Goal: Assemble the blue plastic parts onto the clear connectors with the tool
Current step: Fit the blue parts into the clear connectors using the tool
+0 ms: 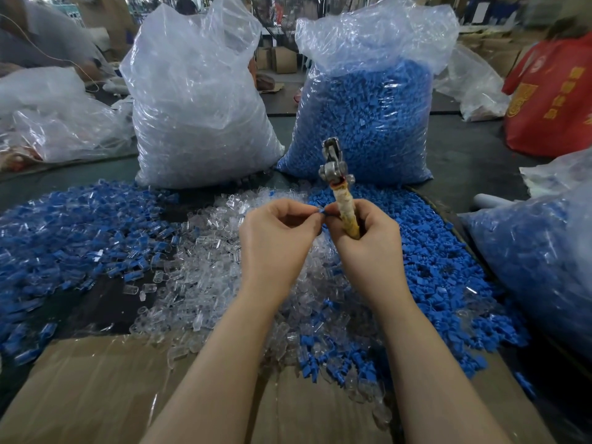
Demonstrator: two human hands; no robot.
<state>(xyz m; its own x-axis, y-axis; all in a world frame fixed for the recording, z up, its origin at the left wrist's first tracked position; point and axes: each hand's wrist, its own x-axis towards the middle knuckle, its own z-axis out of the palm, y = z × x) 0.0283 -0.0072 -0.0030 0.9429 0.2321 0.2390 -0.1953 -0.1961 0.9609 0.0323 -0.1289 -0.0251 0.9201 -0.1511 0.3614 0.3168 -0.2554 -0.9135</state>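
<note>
My right hand [368, 241] grips a pliers-like tool [339, 184] by its tape-wrapped handle, metal head pointing up. My left hand [275, 232] pinches a small blue plastic part [321, 212] right beside the tool handle, touching my right fingers. Whether a clear connector is on it is hidden by the fingers. Under my hands lies a heap of loose clear connectors [205, 277]. Loose blue parts [448, 283] are heaped to the right. A pile of assembled blue-and-clear pieces [64, 245] spreads on the left.
Two tall plastic bags stand behind the heaps: one of clear connectors [198, 107], one of blue parts [368, 116]. Another bag of blue pieces [544, 257] is at the right. Flat cardboard [96, 389] covers the near table edge. A red bag [554, 91] and other people sit farther back.
</note>
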